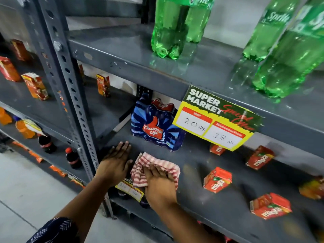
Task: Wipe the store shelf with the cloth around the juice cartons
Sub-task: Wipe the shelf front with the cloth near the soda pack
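A red-and-white striped cloth (154,165) lies bunched on the grey shelf (201,204) near its front left corner. My right hand (160,183) presses down on the cloth, fingers gripping its near edge. My left hand (116,160) rests flat on the shelf just left of the cloth, fingers spread, holding nothing. Several small red juice cartons stand to the right on the same shelf: one (217,179) closest to the cloth, another (270,206) near the front edge, one more (260,157) farther back.
A blue Thums Up multipack (156,127) stands behind my hands. A yellow price sign (215,118) hangs from the shelf above, which carries green Sprite bottles (175,27). A grey perforated upright (70,81) stands at left. Cola bottles (72,157) sit on a lower left shelf.
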### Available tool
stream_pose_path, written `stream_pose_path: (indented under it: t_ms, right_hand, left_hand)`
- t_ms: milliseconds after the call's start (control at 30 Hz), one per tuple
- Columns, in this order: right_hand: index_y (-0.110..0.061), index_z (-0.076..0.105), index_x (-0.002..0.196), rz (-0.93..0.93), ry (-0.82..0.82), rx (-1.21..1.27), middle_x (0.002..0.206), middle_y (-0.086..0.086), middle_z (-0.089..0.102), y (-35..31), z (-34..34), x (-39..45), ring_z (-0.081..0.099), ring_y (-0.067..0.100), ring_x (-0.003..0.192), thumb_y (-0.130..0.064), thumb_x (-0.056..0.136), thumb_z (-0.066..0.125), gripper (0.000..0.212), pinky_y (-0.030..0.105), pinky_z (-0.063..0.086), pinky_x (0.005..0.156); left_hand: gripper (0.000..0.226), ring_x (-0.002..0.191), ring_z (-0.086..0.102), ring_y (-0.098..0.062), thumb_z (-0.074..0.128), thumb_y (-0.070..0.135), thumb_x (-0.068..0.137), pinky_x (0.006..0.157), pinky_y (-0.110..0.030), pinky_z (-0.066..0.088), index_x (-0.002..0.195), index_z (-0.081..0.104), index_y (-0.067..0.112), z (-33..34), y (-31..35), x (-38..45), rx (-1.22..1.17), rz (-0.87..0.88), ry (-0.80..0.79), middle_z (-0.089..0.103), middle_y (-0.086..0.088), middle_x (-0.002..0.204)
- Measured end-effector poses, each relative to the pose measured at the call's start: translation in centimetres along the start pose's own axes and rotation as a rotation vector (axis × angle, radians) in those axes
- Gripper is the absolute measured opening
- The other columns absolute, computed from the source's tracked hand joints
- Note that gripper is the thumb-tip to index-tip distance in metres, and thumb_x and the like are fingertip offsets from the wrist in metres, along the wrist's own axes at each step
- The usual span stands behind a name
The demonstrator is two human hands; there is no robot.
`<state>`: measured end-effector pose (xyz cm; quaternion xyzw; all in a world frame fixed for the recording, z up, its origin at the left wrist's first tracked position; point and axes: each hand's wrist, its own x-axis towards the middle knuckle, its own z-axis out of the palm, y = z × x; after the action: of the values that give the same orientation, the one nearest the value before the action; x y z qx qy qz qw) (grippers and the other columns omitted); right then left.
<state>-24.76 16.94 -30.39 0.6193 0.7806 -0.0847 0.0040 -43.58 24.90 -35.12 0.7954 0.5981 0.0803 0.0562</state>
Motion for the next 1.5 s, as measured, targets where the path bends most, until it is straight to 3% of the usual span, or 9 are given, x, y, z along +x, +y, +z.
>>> stream_pose_path:
  t_ms: [167,267,367,500,600,1000,1233,1400,1500]
  right_hand:
    - [-0.039,0.061,0.124,-0.061,0.139,-0.088,0.119,-0.012,0.069,1.1,-1.6,-5.0,0.067,0.01,0.107,-0.04,0.063,0.072,0.062,0.025,0.053,0.092]
    - [-0.038,0.057,0.126,-0.011,0.202,0.044,0.114,-0.009,0.071,2.4,-3.4,-6.7,0.069,0.016,0.1,-0.04,0.076,0.059,0.05,0.03,0.057,0.085]
    - [-0.031,0.069,0.112,0.05,0.37,-0.01,0.107,-0.007,0.074,4.4,-5.2,-5.8,0.072,0.014,0.091,-0.026,0.057,0.074,0.055,0.023,0.058,0.07]
    - [-0.027,0.038,0.145,0.124,0.131,0.019,0.154,0.005,0.037,5.6,-4.7,-2.8,0.035,0.026,0.14,-0.012,0.091,0.045,0.057,0.042,0.032,0.114]
    - [-0.031,0.022,0.15,0.201,-0.05,-0.009,0.16,0.005,0.022,5.9,-2.3,-2.9,0.018,0.029,0.147,-0.017,0.095,0.039,0.06,0.051,0.021,0.117]
    - [-0.029,0.039,0.143,0.018,0.067,-0.081,0.14,0.009,0.054,5.5,-1.7,-9.7,0.053,0.032,0.123,-0.013,0.087,0.045,0.058,0.038,0.047,0.095]
    - [-0.031,0.071,0.107,0.053,0.432,-0.077,0.099,-0.007,0.076,5.1,-5.4,-10.8,0.073,0.018,0.077,-0.018,0.056,0.067,0.053,0.022,0.055,0.057]
    - [-0.019,0.041,0.142,0.084,0.171,-0.122,0.148,0.011,0.045,5.4,-4.8,-7.5,0.045,0.032,0.134,-0.007,0.086,0.051,0.058,0.044,0.047,0.098]
    - [-0.022,0.024,0.15,0.12,-0.034,-0.163,0.156,0.015,0.028,5.8,-1.7,-8.3,0.029,0.036,0.141,-0.009,0.093,0.037,0.059,0.046,0.031,0.111]
  left_hand:
    - [0.071,0.143,-0.014,-0.012,0.002,0.052,0.09,0.116,-0.034,-0.013,0.15,0.003,0.014,0.1,2.4,-1.5,0.01,0.027,0.013,0.002,-0.002,0.16]
    - [0.075,0.144,-0.009,-0.011,-0.002,0.054,0.088,0.117,-0.034,-0.01,0.15,0.01,0.014,0.5,4.5,-2.5,-0.069,0.048,0.057,0.009,-0.002,0.16]
    - [0.077,0.144,-0.007,-0.01,-0.002,0.055,0.088,0.118,-0.033,-0.009,0.15,0.013,0.013,0.5,5.9,-2.1,-0.109,0.047,0.085,0.012,-0.003,0.159]
    - [0.081,0.147,-0.003,-0.014,-0.004,0.056,0.083,0.118,-0.036,-0.005,0.15,0.012,0.014,0.6,7.8,-1.2,-0.099,0.046,0.069,0.012,-0.002,0.16]
    - [0.08,0.148,0.0,-0.016,-0.005,0.055,0.084,0.119,-0.038,-0.003,0.15,0.013,0.013,1.1,8.3,-1.8,-0.018,0.064,0.042,0.012,-0.003,0.16]
    - [0.062,0.148,-0.003,-0.019,0.016,0.044,0.098,0.117,-0.039,-0.008,0.15,0.01,0.012,1.2,8.8,-2.8,0.031,0.026,0.019,0.009,-0.005,0.161]
    - [0.063,0.146,-0.013,-0.019,0.016,0.044,0.098,0.12,-0.041,-0.007,0.15,-0.001,0.013,0.3,10.6,-3.3,0.014,0.097,0.018,-0.002,-0.005,0.161]
    - [0.064,0.146,-0.015,-0.021,0.018,0.041,0.099,0.12,-0.042,-0.006,0.149,-0.009,0.013,0.1,12.4,-3.9,0.03,0.105,-0.032,-0.01,-0.006,0.16]
    - [0.063,0.147,-0.012,-0.021,0.022,0.037,0.098,0.12,-0.041,-0.004,0.15,-0.002,0.012,0.7,12.0,-4.5,0.006,0.084,-0.057,-0.004,-0.008,0.161]
